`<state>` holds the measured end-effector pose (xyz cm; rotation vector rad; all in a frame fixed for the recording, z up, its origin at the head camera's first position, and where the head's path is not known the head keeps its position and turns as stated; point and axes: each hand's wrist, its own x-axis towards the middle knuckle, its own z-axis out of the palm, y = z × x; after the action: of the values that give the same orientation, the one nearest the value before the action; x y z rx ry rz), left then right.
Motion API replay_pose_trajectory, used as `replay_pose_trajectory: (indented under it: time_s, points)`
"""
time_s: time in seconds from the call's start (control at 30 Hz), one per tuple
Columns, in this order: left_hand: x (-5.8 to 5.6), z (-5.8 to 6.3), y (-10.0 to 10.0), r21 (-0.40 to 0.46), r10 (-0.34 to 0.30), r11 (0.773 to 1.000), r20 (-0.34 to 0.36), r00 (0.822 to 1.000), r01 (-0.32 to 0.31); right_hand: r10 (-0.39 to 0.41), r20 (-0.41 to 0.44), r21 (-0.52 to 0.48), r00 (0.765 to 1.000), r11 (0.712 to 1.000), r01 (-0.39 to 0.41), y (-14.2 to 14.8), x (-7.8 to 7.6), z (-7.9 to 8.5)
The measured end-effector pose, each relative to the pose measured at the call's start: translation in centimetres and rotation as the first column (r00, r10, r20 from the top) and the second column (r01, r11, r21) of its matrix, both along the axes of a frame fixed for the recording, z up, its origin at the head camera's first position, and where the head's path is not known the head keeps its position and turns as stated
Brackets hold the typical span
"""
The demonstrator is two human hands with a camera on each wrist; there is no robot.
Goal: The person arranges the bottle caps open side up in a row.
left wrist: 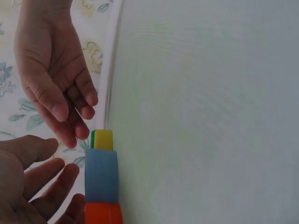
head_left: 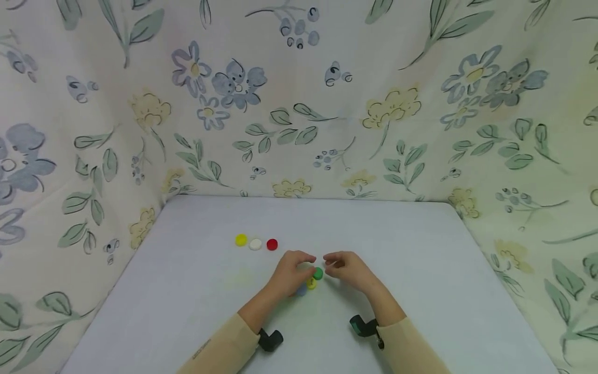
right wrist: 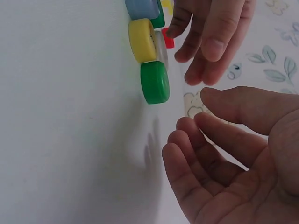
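A row of thick round plastic caps lies on the white table: a green cap (head_left: pixel 318 273), a yellow cap (head_left: pixel 311 283), a blue cap (head_left: pixel 301 290) and an orange cap (left wrist: pixel 103 213) that my left hand mostly covers in the head view. My left hand (head_left: pixel 288 275) hovers close over the row, thumb and fingers apart, gripping nothing. Just right of the green cap, my right hand (head_left: pixel 350 270) has its fingers loosely bent and nothing in them. The two hands face each other with a small gap. In the right wrist view another green cap (right wrist: pixel 160 19) shows behind the blue one.
Farther back on the table (head_left: pixel 397 239), a second yellow cap (head_left: pixel 241 239), a white cap (head_left: pixel 255 244) and a red cap (head_left: pixel 272 244) lie side by side. A floral cloth (head_left: pixel 299 104) hangs behind the table and at its sides.
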<state>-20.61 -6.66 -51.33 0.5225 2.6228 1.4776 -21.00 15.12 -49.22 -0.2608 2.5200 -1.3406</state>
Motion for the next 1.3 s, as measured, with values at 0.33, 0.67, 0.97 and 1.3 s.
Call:
replay_pose_trajectory:
  time_s: [0.33,0.67,0.97,1.3]
  points:
    - [-0.5,-0.4,0.4,-0.063,-0.065,0.996,0.054,0.996,0.069,0.068,-0.08,0.033,0.995,0.997,-0.065,-0.3,1.1,-0.8]
    - [-1.2,-1.0,0.3,-0.116,-0.134,0.984,0.013,0.991,0.134,0.039,-0.21,0.137,0.977,0.99,-0.01,-1.5,1.7,-1.7]
    - [-1.5,-1.5,0.4,-0.166,-0.173,0.973,-0.077,0.982,0.158,0.029,-0.325,0.206,0.945,0.978,0.041,-2.6,1.8,-2.1]
    - [-1.4,-1.1,0.6,-0.191,-0.167,0.97,-0.093,0.981,0.147,-0.007,-0.313,0.211,0.95,0.974,0.077,-2.8,1.6,-2.4]
